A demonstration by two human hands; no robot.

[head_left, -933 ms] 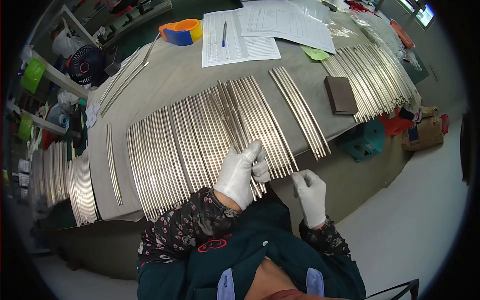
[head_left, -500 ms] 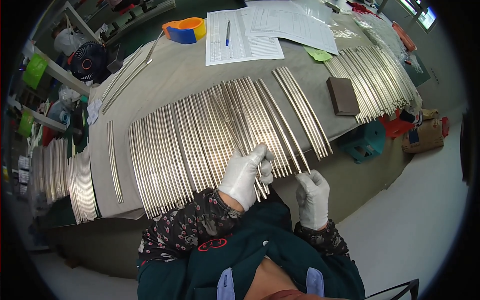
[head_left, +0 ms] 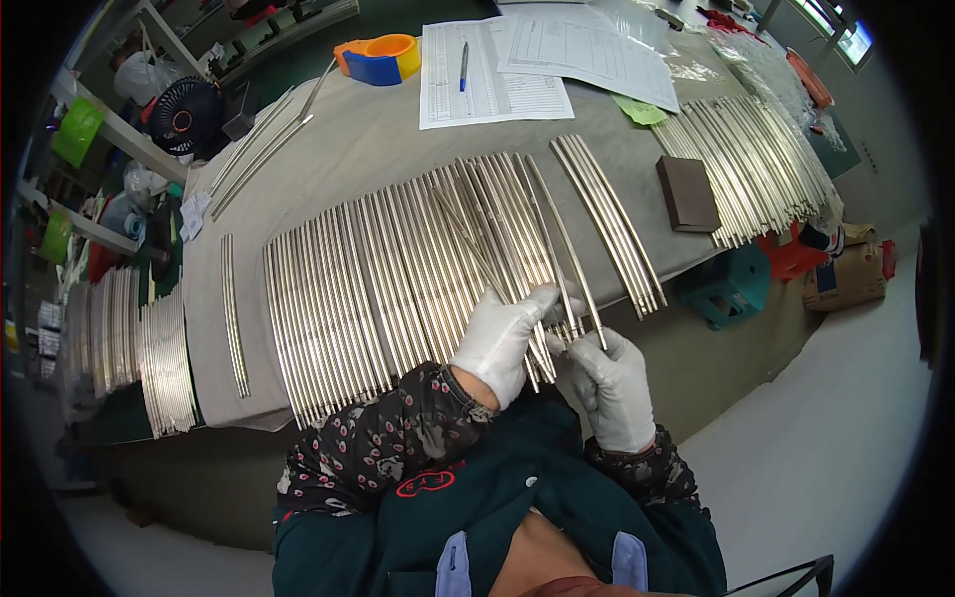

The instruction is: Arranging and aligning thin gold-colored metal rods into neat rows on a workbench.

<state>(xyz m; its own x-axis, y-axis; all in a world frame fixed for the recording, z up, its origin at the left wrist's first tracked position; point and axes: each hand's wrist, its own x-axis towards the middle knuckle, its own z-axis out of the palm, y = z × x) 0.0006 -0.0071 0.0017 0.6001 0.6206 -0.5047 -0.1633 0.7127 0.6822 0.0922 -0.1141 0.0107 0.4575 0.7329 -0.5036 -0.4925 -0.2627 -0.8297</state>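
1. Thin silver metal rods (head_left: 557, 239), long and slightly curved, are being handled at the near edge of the grey cloth-covered surface (head_left: 328, 159); one or two of them are lifted at their near ends out of the wide row of similar rods (head_left: 398, 279).
2. The left hand (head_left: 502, 338), in a white glove, is laid over the near ends of the rods, with the fingers closed loosely on them; how many rods are under it cannot be told.
3. The right hand (head_left: 609, 388), also gloved in white, is closed in a pinch around the near tip of one rod, which runs from it up and away across the surface.
4. The held rod lies between both hands at its near end; its far end rests among the other rods.
5. As a judgement, the rod is best kept pinched close to its tip and lifted only a little, so that the neighbouring rods are not dragged out of the row.
6. The separate bundle of rods (head_left: 612, 224) just to the right should be left undisturbed, since it lies near the right hand.
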